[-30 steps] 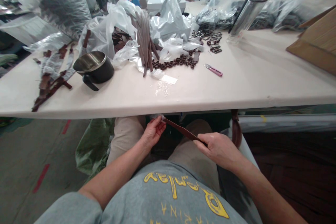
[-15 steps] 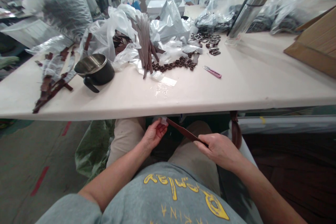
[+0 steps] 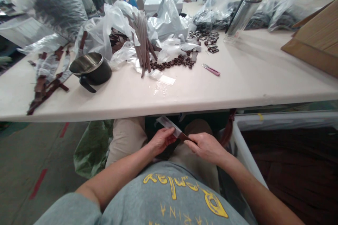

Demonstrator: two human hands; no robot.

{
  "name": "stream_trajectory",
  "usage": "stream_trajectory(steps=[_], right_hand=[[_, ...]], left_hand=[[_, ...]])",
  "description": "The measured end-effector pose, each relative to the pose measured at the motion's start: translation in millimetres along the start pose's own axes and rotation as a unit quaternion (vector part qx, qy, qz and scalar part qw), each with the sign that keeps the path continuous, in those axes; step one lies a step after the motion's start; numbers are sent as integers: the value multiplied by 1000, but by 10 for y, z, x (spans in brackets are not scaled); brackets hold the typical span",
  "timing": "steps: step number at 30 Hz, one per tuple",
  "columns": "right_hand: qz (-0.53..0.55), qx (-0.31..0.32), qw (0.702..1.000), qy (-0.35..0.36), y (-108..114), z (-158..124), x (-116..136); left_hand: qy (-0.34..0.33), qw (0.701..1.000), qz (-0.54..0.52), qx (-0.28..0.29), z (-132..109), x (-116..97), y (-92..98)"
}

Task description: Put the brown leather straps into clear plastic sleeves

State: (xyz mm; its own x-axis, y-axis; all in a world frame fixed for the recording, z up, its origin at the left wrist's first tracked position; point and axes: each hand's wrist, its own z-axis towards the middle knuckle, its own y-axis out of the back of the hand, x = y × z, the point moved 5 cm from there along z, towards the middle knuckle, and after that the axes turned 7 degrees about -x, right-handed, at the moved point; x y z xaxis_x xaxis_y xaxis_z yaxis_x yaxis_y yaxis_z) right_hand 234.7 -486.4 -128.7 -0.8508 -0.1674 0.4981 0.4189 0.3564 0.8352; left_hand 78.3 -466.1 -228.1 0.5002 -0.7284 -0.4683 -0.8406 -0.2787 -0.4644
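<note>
Over my lap, just below the table edge, my left hand (image 3: pixel 163 141) pinches a clear plastic sleeve (image 3: pixel 167 123) between thumb and fingers. A dark brown strap (image 3: pixel 183 136), which looks like leather, runs from inside the sleeve toward the right. My right hand (image 3: pixel 205 145) is closed around the strap near the sleeve's mouth; the rest of the strap is hidden by that hand. The sleeve's far end points up and to the left, past my left fingers.
On the white table (image 3: pixel 185 93) are a black metal-lined mug (image 3: pixel 91 69), brown strips (image 3: pixel 142 42), small brown loops (image 3: pixel 173 63), pink-handled snips (image 3: pixel 210 69), buckles (image 3: pixel 211 44) and a steel flask (image 3: pixel 244 14). A cardboard box (image 3: pixel 314 35) stands right; a white-rimmed bin (image 3: pixel 245 147) is below.
My hands have come closer together. The sleeve now covers more of the strap and extends beyond my left fingers, with less strap showing between the hands. The view has shifted slightly.
</note>
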Motion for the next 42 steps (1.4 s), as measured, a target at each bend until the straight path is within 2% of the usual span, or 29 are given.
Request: stream_trajectory(steps=[2,4,6,9,11,13,18,20,22,26,29,31,33,36,39,42], right_hand=[[0,6,1000,5,13,7,7],[-17,26,1000,4,131,-64,-56],[-20,28,999,-9,361,-204,-180],[35,-25,999,-13,756,-427,-341],[82,-50,995,-6,870,-495,-358],[111,-56,992,-1,803,-453,-286],[151,-60,986,-21,281,-105,-18],[166,-56,984,-28,192,-45,9],[187,-42,981,-14,247,-78,-11],[205,-9,979,16,594,-298,-151],[207,-33,978,15,825,-424,-226],[210,-58,976,24,886,-453,-194],[215,-79,973,40,860,-437,-109],[232,-94,967,50,700,-349,19],[255,-83,963,35,510,-245,52],[293,-65,953,27,420,-196,20]], left_hand=[[17,1000,5,9,-13,97,-27],[6,1000,-15,-8,26,66,0],[-25,998,-51,-41,93,-77,66],[-65,990,-95,-78,145,-325,150],[-68,989,-105,-84,106,-384,144],[-57,991,-99,-69,10,-321,67],[8,998,-43,49,-293,94,-252],[16,998,-33,60,-327,154,-281],[5,999,-52,16,-283,90,-210],[-26,992,-101,-72,-147,-195,-5],[-38,990,-105,-82,-129,-332,50],[-39,991,-104,-80,-162,-345,33],[-39,992,-96,-69,-215,-311,-23],[-40,997,-65,-31,-305,-219,-153],[-42,998,-34,10,-384,-141,-264],[-43,999,-23,19,-436,-102,-290]])
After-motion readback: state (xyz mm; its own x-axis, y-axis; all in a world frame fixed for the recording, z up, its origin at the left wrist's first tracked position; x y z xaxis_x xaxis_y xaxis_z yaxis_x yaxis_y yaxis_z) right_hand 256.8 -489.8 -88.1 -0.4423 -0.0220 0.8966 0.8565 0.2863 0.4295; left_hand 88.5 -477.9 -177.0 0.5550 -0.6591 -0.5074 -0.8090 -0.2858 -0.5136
